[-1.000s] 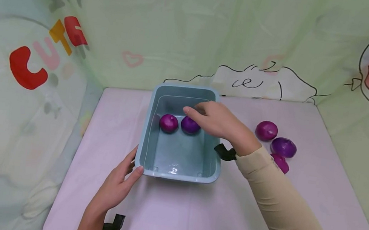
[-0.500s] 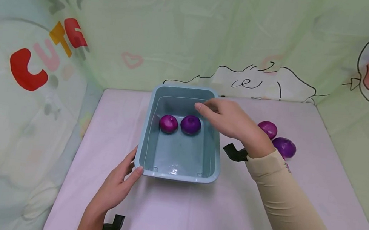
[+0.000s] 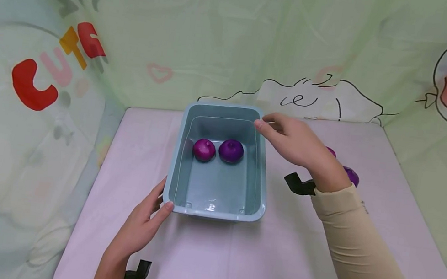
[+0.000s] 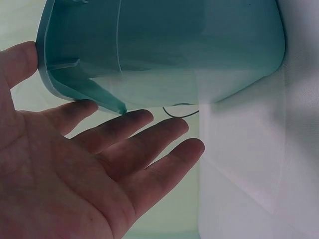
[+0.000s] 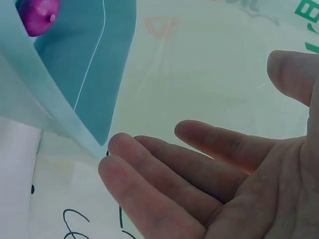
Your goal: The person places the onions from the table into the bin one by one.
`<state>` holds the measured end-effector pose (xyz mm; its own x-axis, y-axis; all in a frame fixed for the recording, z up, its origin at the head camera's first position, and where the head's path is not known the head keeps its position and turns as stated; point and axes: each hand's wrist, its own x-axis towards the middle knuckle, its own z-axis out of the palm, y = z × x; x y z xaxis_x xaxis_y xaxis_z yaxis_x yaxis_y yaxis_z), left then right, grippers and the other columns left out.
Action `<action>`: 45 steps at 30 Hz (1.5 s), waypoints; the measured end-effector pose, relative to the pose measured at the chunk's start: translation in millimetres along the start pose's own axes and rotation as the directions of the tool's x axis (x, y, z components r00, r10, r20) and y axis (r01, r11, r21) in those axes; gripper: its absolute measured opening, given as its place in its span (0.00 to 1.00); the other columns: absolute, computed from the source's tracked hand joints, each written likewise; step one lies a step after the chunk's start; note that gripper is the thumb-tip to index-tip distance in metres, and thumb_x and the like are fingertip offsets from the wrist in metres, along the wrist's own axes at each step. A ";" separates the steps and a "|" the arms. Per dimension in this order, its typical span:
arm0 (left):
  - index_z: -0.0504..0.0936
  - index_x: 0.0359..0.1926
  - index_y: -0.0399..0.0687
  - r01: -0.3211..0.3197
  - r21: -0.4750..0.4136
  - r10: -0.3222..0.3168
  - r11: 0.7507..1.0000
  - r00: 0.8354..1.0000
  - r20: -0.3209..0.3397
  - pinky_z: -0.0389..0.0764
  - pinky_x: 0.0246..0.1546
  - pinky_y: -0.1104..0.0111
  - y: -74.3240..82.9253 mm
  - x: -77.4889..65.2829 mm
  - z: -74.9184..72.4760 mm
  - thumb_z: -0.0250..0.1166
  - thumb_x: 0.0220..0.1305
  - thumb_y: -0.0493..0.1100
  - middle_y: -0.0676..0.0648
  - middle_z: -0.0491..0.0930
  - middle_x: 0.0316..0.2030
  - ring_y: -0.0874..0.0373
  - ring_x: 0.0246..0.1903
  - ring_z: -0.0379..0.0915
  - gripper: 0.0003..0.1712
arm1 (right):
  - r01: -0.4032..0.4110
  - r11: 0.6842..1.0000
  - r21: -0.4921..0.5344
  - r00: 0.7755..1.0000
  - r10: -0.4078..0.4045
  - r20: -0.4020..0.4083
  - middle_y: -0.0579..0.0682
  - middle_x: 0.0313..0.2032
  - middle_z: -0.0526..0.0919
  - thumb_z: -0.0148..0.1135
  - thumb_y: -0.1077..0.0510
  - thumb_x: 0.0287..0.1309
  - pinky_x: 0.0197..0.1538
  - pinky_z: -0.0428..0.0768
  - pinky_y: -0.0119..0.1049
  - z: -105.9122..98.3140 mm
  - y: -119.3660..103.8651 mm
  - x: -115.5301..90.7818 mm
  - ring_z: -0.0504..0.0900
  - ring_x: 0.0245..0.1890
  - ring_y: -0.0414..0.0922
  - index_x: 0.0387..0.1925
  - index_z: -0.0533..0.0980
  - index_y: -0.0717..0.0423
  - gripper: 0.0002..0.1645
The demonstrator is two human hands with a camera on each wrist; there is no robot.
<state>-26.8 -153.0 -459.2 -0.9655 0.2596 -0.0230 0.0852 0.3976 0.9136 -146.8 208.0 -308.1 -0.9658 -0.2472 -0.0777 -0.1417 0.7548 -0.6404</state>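
Note:
A blue-grey plastic basin (image 3: 215,215) stands on the table with two purple onions (image 3: 204,150) (image 3: 231,151) side by side inside it. My left hand (image 3: 139,226) is at the basin's near left corner, its thumb on the rim. Along the outer wall the other fingers stretch out loosely, as the left wrist view shows. Nothing is held by my right hand (image 3: 295,141), which hovers by the far right corner of the basin with relaxed fingers. In the right wrist view its fingertips (image 5: 122,144) overlap the rim's corner.
More purple onions lie on the table to the right, mostly hidden behind my right forearm; parts of two (image 3: 352,176) (image 3: 331,151) show. A pale cloth (image 3: 131,147) covers the table. Printed curtains (image 3: 218,42) hang at the back and sides.
My right hand has moved right, from over the onions in the basin to outside its right rim. The forearm now covers more of the onions on the table. My left hand stays put.

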 end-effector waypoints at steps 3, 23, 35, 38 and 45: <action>0.51 0.82 0.75 -0.004 0.001 0.004 1.000 1.000 -0.001 0.74 0.60 0.40 0.1 0.1 0.0 0.59 0.79 0.57 0.57 0.56 0.78 0.38 0.71 0.62 0.39 | -0.007 1.000 -0.003 1.000 0.007 -0.011 0.60 0.61 0.79 0.45 0.25 0.73 0.60 0.75 0.62 -2.7 3.3 -0.7 0.77 0.61 0.58 0.70 0.71 0.59 0.47; 0.50 0.82 0.74 -0.001 -0.009 0.001 1.000 1.000 -0.004 0.74 0.58 0.39 -0.6 -0.1 0.5 0.59 0.79 0.53 0.57 0.56 0.78 0.38 0.72 0.61 0.40 | -0.144 0.989 -0.032 0.989 0.144 -0.013 0.62 0.71 0.69 0.41 0.20 0.69 0.63 0.70 0.67 -11.5 32.8 -1.5 0.70 0.67 0.63 0.78 0.63 0.57 0.55; 0.50 0.82 0.74 0.001 -0.012 -0.001 1.000 1.000 -0.001 0.74 0.59 0.40 -0.6 -0.2 1.1 0.59 0.79 0.57 0.57 0.56 0.78 0.38 0.71 0.61 0.39 | -0.220 0.975 -0.040 0.975 0.220 -0.015 0.65 0.75 0.61 0.38 0.18 0.67 0.67 0.63 0.70 -12.0 66.3 6.1 0.63 0.71 0.67 0.81 0.56 0.57 0.60; 0.50 0.82 0.75 0.001 -0.014 -0.001 1.000 1.000 0.001 0.74 0.59 0.41 -0.9 -0.1 1.1 0.59 0.79 0.56 0.57 0.56 0.78 0.39 0.71 0.61 0.39 | -0.235 0.971 -0.044 0.972 0.235 -0.013 0.67 0.77 0.57 0.37 0.18 0.67 0.68 0.58 0.72 -13.1 71.8 7.2 0.59 0.73 0.69 0.82 0.52 0.57 0.60; 0.50 0.82 0.75 0.002 -0.017 -0.002 1.000 1.000 0.004 0.74 0.59 0.42 -2.1 0.0 1.2 0.59 0.79 0.57 0.57 0.56 0.78 0.39 0.71 0.62 0.39 | -0.267 0.963 -0.041 0.964 0.267 -0.007 0.66 0.79 0.48 0.37 0.19 0.69 0.70 0.49 0.73 -12.9 86.8 9.8 0.48 0.76 0.70 0.84 0.46 0.55 0.59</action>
<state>-26.7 -152.8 -461.6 -0.9647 0.2621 -0.0259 0.0794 0.3831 0.9203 -171.4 279.0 -354.5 -0.9701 -0.0330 -0.2406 0.1122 0.8177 -0.5646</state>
